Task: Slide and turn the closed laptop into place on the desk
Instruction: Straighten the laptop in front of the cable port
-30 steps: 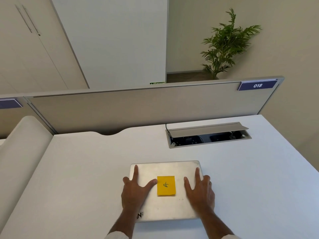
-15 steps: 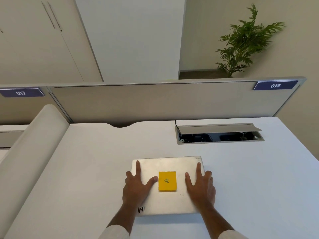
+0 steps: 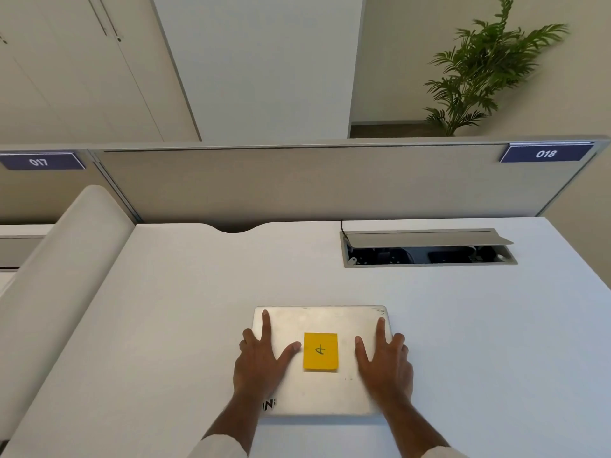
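Note:
The closed silver laptop (image 3: 330,391) lies flat on the white desk (image 3: 165,325), near the front edge and about square to it. A yellow sticky note (image 3: 320,351) with a pen mark sits at the middle of its lid. My left hand (image 3: 261,361) presses on the left part of the lid, forefinger and thumb spread, the outer fingers curled over the left edge. My right hand (image 3: 385,361) mirrors it on the right part, its outer fingers over the right edge.
An open cable box (image 3: 426,249) with a raised grey flap is sunk into the desk behind the laptop to the right. A beige partition (image 3: 297,183) labelled 018 closes the back. A rounded white divider (image 3: 59,259) borders the left side.
The laptop has turned slightly and now sits squarer to the desk, a little further left of the cable box. Both hands stay on the lid. The view has swung left.

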The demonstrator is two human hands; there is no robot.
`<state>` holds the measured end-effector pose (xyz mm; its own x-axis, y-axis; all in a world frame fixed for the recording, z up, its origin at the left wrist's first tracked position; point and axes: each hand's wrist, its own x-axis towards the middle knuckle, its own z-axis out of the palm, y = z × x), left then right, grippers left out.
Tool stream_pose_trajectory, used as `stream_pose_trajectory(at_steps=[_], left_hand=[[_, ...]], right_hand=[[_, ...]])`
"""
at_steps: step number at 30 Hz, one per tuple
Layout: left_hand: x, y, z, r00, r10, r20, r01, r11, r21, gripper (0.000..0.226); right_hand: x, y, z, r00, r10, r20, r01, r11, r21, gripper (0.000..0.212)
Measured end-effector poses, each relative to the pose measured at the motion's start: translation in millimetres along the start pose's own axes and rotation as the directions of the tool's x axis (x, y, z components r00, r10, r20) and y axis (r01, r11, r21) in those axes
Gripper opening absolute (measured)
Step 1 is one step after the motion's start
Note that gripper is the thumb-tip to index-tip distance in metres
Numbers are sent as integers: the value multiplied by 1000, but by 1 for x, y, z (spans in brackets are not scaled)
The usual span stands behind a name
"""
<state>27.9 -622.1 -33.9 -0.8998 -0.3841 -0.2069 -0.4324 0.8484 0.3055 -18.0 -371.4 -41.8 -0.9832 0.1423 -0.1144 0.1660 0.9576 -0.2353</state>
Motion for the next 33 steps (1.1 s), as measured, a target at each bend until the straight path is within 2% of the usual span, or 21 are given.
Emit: stream_pose_trajectory(at_steps=[11, 19, 33], left_hand=[[1, -4, 8, 999, 24, -43, -18, 991, 129, 113], [5, -7, 14, 997, 24, -73, -3, 961, 276, 120], [3, -7, 14, 994, 36, -100, -7, 959, 283, 122]], right_hand=[[-4, -1, 0, 1000, -2, 13, 2, 999, -40, 77], [-4, -2, 0, 1000, -1, 3, 1, 998, -61, 77], [-5, 0, 5, 998, -36, -51, 33, 997, -64, 74]])
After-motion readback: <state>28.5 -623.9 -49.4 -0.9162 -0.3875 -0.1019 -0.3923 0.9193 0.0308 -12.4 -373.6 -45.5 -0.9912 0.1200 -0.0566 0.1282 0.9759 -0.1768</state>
